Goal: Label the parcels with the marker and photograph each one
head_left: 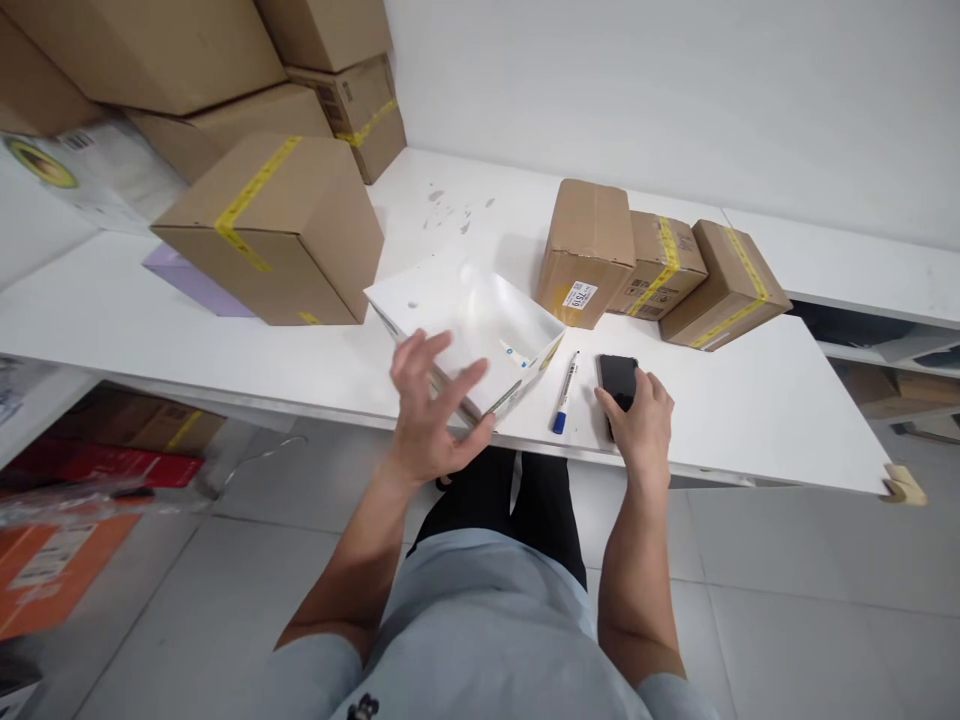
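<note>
My left hand [431, 415], fingers spread, is at the near side of an open white box [409, 290]. Its fingers overlap the box's near edge; whether they touch it I cannot tell. Inside the box the surface looks glossy, with a small blue-and-white patch at the bottom right. My right hand [643, 420] grips a black smartphone [618, 372] by its sides near the table's front edge, thumb on the left and fingers on the right. Between the box and the phone lies a white marker [568, 390] with a blue cap pointing toward me.
Three taped cartons [589, 235] stand behind the phone along the back of the white table [795, 410]. At left, a larger carton [262, 230] rests by a purple box [199, 280], with stacked cartons [165, 50] behind. An orange box [64, 570] is low at the left.
</note>
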`<state>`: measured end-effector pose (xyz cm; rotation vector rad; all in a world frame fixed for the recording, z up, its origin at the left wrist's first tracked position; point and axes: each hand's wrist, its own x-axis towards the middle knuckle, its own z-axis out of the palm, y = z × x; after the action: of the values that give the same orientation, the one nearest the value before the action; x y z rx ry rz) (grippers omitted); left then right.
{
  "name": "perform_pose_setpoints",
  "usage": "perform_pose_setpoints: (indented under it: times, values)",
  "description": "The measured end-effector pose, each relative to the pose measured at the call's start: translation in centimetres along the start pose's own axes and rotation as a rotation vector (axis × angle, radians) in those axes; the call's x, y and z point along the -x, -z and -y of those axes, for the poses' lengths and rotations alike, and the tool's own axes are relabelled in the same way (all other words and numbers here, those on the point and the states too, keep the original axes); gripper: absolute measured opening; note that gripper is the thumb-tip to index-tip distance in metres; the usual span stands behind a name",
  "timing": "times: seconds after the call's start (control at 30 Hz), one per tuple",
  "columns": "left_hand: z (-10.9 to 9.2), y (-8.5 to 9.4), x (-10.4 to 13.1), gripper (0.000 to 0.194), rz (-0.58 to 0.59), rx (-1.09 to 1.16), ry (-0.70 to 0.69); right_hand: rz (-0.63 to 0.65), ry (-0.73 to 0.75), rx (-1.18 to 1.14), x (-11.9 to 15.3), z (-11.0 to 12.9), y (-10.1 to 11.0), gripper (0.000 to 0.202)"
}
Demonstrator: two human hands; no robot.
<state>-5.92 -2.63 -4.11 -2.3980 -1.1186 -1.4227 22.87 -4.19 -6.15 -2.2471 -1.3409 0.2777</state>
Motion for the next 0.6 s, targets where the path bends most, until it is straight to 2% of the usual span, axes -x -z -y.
perform_pose_setpoints:
  times: [0.07,0.13,0.2,0.27,0.3,0.33,0.4,0.47,0.53,0.6]
  values:
    - [0.0,-0.2,2.0,0.089,-0.11,0.033,0.2,0.051,0.172,-0.259,-0.3,0.7,0.0,0.076]
    - [-0.5,-1.0,4.3,0.097,-0.116,0.121,0.488,0.256,0.285,-0.501,-0.8,2.0,-0.5,0.082]
    - [-1.2,-2.1,6.3,0.09,0.004,0.245,0.683,0.515,0.334,-0.688,-1.3,3.6,-1.5,0.088]
    - [-2.1,-3.2,7.6,0.083,0.048,0.28,0.72,0.666,0.37,-0.853,-1.3,4.8,-2.7,0.09]
    - [-2.6,-3.6,7.9,0.082,0.037,0.275,0.701,0.684,0.384,-0.931,-1.0,5.1,-3.1,0.089]
    - [-3.1,-3.9,7.8,0.083,0.017,0.265,0.664,0.662,0.392,-1.001,-0.6,5.2,-3.3,0.087]
    - [-4.2,-4.2,6.9,0.086,0.001,0.255,0.544,0.519,0.375,-1.071,0.7,4.2,-2.7,0.083]
    - [-5.7,-4.6,5.0,0.086,0.03,0.285,0.368,0.249,0.311,-1.027,2.2,2.1,-0.9,0.077]
    - [-7.5,-5.8,2.5,0.085,0.065,0.394,0.169,-0.104,0.199,-0.887,3.7,-0.8,1.9,0.069]
    - [-9.9,-8.2,-0.3,0.083,0.184,0.583,0.067,-0.27,0.142,-0.858,5.0,-4.0,5.0,0.068]
